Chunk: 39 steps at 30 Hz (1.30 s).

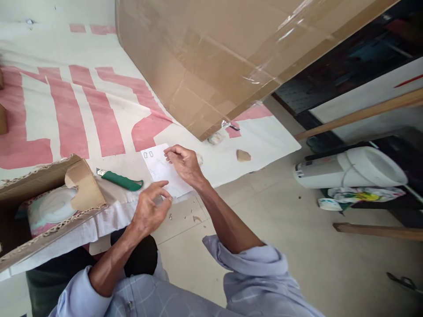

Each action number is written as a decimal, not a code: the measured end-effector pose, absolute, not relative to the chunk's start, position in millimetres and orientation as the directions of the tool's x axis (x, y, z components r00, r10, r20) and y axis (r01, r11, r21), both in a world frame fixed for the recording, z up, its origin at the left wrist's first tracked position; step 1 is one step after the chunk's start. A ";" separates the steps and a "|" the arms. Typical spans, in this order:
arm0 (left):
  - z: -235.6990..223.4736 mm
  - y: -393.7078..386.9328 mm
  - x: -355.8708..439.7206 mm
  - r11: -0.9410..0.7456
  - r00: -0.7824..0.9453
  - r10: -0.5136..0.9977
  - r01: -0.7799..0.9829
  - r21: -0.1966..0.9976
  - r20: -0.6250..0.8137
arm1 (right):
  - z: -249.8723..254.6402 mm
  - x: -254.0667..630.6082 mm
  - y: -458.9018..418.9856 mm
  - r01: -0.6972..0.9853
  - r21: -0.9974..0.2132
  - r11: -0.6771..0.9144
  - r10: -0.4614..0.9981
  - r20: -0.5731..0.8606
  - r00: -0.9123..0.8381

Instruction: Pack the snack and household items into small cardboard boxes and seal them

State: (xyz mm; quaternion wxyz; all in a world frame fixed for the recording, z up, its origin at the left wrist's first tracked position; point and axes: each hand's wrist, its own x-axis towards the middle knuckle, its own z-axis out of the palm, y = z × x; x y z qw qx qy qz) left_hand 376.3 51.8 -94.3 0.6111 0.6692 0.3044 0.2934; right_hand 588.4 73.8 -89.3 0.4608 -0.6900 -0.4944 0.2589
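Two bare hands over one white sheet of paper [176, 182], which lies at the near edge of the cloth-covered tabletop [267, 136], w/ 2 small outlined shapes nr its top L corner; my L grip [157, 200] is half open beside the sheet's near L side, thumb & fingers curved w/ a gap between, nothing seen in it; my R grip [183, 164] is over the sheet's R part, fingers bent in approx. to a pinch; can't tell if they've got hold of anything, or if they touch the paper.

Just L of the sheet: green utility knife [121, 179], blade end pointing L, partly out; further L, an open cardboard box [90, 187] w/ a round white plastic item [57, 204] inside; beyond my hands, a big taped carton [211, 57] fills the far side; by its near corner, a small whitish lump [215, 139], too blurred to ID; R of that, a brown cardboard scrap [243, 155]; on the floor [257, 229], a few bits of debris [197, 219] below the edge; well off to R, a white bucket [350, 167] on its side.
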 end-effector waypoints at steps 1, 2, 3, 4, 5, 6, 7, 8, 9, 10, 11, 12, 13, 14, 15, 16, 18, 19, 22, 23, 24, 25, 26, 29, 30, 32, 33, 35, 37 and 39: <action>-93.2 53.7 374.1 0.066 0.604 0.797 -0.040 0.997 -0.029 | -86.7 586.1 63.4 0.343 -0.934 -0.102 0.910 0.051 0.411; -91.7 55.2 372.2 0.182 0.573 0.815 -0.116 0.977 -0.083 | -83.6 582.9 52.9 0.249 -0.961 -0.118 0.908 -0.003 0.418; -89.9 56.4 370.6 0.272 0.553 0.822 -0.173 0.947 -0.136 | -79.9 579.1 42.6 0.169 -0.977 -0.132 0.912 -0.053 0.406; -88.0 57.2 369.5 0.340 0.541 0.821 -0.213 0.916 -0.180 | -75.9 574.7 33.1 0.106 -0.984 -0.141 0.919 -0.090 0.383; -86.1 57.6 368.9 0.388 0.536 0.818 -0.242 0.889 -0.211 | -71.9 570.2 24.6 0.060 -0.988 -0.145 0.928 -0.114 0.356; -84.4 57.7 368.8 0.420 0.531 0.815 -0.267 0.868 -0.231 | -68.3 565.6 17.4 0.027 -0.989 -0.148 0.936 -0.131 0.327; -82.9 57.6 369.1 0.437 0.525 0.817 -0.291 0.851 -0.241 | -65.2 561.2 11.5 0.003 -0.988 -0.152 0.944 -0.144 0.297; -81.7 57.4 369.7 0.446 0.519 0.819 -0.309 0.840 -0.244 | -63.0 557.2 6.8 -0.018 -0.987 -0.161 0.950 -0.159 0.267; -80.8 57.2 370.6 0.447 0.514 0.823 -0.322 0.835 -0.242 | -61.8 553.5 3.5 -0.035 -0.985 -0.171 0.954 -0.174 0.243; -80.1 57.0 371.5 0.440 0.508 0.828 -0.327 0.836 -0.237 | -61.4 550.3 1.2 -0.050 -0.982 -0.180 0.956 -0.187 0.227; -79.7 56.8 372.3 0.428 0.502 0.834 -0.327 0.842 -0.229 | -61.8 547.5 0.0 -0.063 -0.980 -0.186 0.955 -0.196 0.221; -79.4 56.8 372.9 0.414 0.497 0.840 -0.325 0.850 -0.219 | -62.8 545.0 -0.5 -0.075 -0.980 -0.185 0.954 -0.198 0.225; -79.3 56.8 373.2 0.400 0.493 0.845 -0.322 0.858 -0.209 | -64.0 543.0 -0.4 -0.086 -0.981 -0.176 0.952 -0.192 0.239; -79.2 56.8 373.3 0.386 0.490 0.849 -0.320 0.865 -0.197 | -65.3 541.2 0.2 -0.096 -0.982 -0.163 0.949 -0.183 0.255; -79.1 56.9 373.2 0.375 0.489 0.852 -0.320 0.870 -0.187 | -66.4 539.7 1.0 -0.102 -0.983 -0.151 0.947 -0.174 0.270; -79.1 57.0 372.9 0.366 0.490 0.853 -0.318 0.874 -0.179 | -67.1 538.5 1.9 -0.106 -0.985 -0.139 0.945 -0.164 0.281; -79.0 56.9 372.4 0.356 0.497 0.852 -0.317 0.879 -0.166 | -67.5 536.4 3.7 -0.104 -0.988 -0.118 0.944 -0.144 0.296; -79.1 56.8 372.4 0.353 0.500 0.851 -0.318 0.880 -0.161 | -67.3 535.4 4.4 -0.100 -0.989 -0.109 0.945 -0.134 0.299; -80.1 56.1 372.4 0.343 0.500 0.852 -0.313 0.886 -0.153 | -66.8 533.3 5.1 -0.083 -0.992 -0.091 0.943 -0.113 0.313; -81.0 55.8 372.3 0.338 0.502 0.851 -0.304 0.891 -0.152 | -66.8 533.2 5.1 -0.077 -0.993 -0.091 0.942 -0.111 0.317; -82.2 55.5 371.9 0.334 0.504 0.850 -0.290 0.897 -0.153 | -66.8 533.8 5.2 -0.067 -0.994 -0.091 0.941 -0.108 0.321; -83.9 55.2 371.4 0.330 0.505 0.849 -0.272 0.904 -0.158 | -66.9 535.4 5.7 -0.053 -0.995 -0.090 0.940 -0.102 0.325; -85.8 54.9 370.7 0.320 0.502 0.850 -0.247 0.915 -0.162 | -66.8 538.2 7.0 -0.033 -0.996 -0.088 0.939 -0.094 0.331; -92.8 53.0 368.8 0.119 0.474 0.879 -0.106 0.987 -0.055 | -66.0 554.8 18.7 0.093 -0.993 -0.078 0.935 -0.041 0.352; -95.1 52.0 368.7 -0.024 0.479 0.877 -0.028 0.999 0.035 | -65.8 562.6 26.0 0.159 -0.984 -0.076 0.936 -0.015 0.351; -99.3 49.3 369.6 -0.339 0.545 0.812 0.150 0.929 0.209 | -66.3 579.8 45.7 0.307 -0.949 -0.072 0.947 0.032 0.321; -101.2 47.9 370.5 -0.465 0.599 0.760 0.228 0.856 0.254 | -67.2 588.3 57.3 0.379 -0.923 -0.070 0.954 0.050 0.296; -105.0 45.7 372.5 -0.617 0.701 0.668 0.333 0.713 0.250 | -70.0 603.3 81.4 0.504 -0.860 -0.078 0.970 0.052 0.239; -108.5 44.9 373.8 -0.686 0.759 0.615 0.379 0.621 0.215 | -73.4 614.5 102.9 0.594 -0.799 -0.097 0.986 0.006 0.169; -111.1 45.3 373.9 -0.715 0.778 0.593 0.393 0.579 0.205 | -76.1 621.8 118.9 0.648 -0.754 -0.102 0.995 -0.064 0.081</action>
